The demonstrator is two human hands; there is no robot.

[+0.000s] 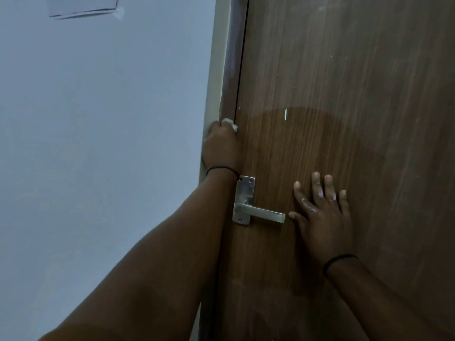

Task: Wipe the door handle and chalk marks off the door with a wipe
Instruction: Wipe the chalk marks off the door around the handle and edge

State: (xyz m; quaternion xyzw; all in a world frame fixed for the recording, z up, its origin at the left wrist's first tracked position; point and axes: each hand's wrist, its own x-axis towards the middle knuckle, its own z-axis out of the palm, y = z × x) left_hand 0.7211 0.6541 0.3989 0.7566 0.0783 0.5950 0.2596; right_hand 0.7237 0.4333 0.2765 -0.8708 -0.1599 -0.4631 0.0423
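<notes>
A brown wooden door (344, 94) fills the right half of the view. Its metal lever handle (258, 212) sits low on the door's left edge, pointing right. My left hand (220, 147) grips a crumpled white wipe (230, 123) and holds it against the door frame, above the handle. My right hand (322, 210) lies flat on the door with fingers spread, just right of the lever's tip; white smudges mark its fingers. A short white mark (285, 113) shows on the door above the handle, inside a darker damp-looking patch. Faint pale streaks run across the upper door.
A pale blue-grey wall (98, 143) takes up the left half. The light-coloured door frame (216, 70) runs between wall and door. A white rectangular fitting (83, 6) sits on the wall at the top left.
</notes>
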